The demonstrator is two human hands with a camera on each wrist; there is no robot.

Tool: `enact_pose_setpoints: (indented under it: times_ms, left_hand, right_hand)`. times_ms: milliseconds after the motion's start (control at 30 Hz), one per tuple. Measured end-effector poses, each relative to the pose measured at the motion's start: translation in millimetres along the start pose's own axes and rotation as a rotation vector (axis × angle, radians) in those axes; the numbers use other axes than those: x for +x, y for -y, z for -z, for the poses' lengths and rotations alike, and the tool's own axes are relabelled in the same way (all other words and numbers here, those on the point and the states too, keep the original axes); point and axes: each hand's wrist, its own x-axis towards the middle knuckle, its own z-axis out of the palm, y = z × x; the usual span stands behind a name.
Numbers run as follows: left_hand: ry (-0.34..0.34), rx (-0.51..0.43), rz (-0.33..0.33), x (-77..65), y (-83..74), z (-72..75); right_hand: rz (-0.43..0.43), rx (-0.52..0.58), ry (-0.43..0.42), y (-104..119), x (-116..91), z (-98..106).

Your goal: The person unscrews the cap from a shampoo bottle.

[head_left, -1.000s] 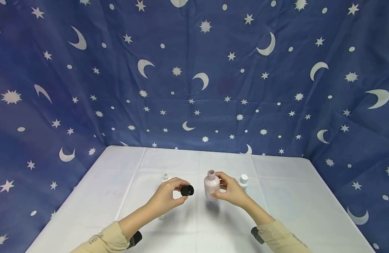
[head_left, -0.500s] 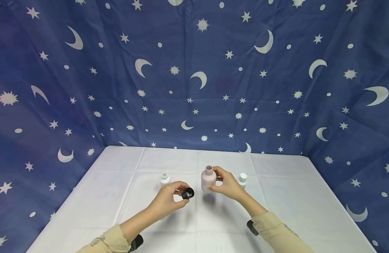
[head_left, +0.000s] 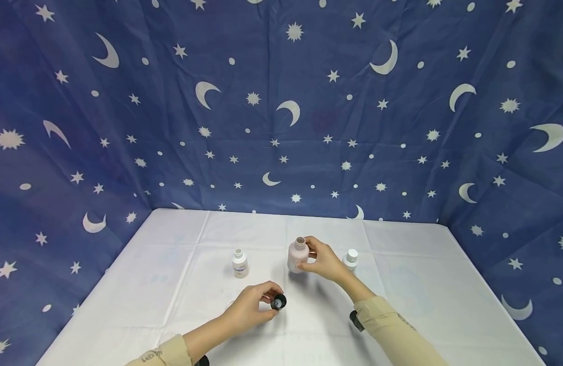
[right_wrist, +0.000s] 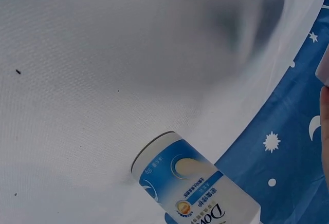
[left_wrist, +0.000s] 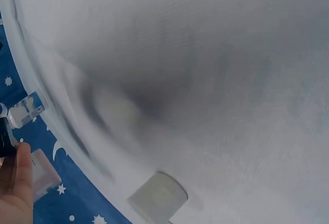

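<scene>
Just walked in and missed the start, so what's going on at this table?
A person is working with small bottles on a white table. Their right hand holds an open, capless pink bottle upright, while the left hand pinches a black cap low by the tabletop. An uncapped white bottle stands to the left, and a white-capped bottle stands just behind the right hand.

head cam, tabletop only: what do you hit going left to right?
Small white uncapped bottle → left hand holding round black cap → pale pink uncapped plastic bottle → right hand gripping it → small white capped bottle.
</scene>
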Motion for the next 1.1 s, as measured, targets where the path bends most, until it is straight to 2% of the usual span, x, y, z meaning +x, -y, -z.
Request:
enact_pose_setpoints:
  times_ms: [167,467,767,867,1100]
  left_hand:
    - [0.025,0.008,0.008,-1.2,2.5,-6.1]
    - [0.003,0.061,0.028,2.3,-1.2,-20.5]
    - [0.03,0.108,0.044,7.3,-5.6,-37.0]
    - [0.026,0.103,0.043,8.4,-5.8,-39.5]
    - [0.009,0.065,0.034,16.9,-4.7,-43.4]
  right_hand:
    - [-0.026,-0.008,0.017,-4,4,-2]
    - [-0.042,-0.007,0.043,-15,4,-5]
    - [-0.045,0.005,0.087,-18,9,-9]
    - [-0.055,0.025,0.115,-17,10,-10]
    - [-0.063,-0.02,0.133,-19,11,-10]
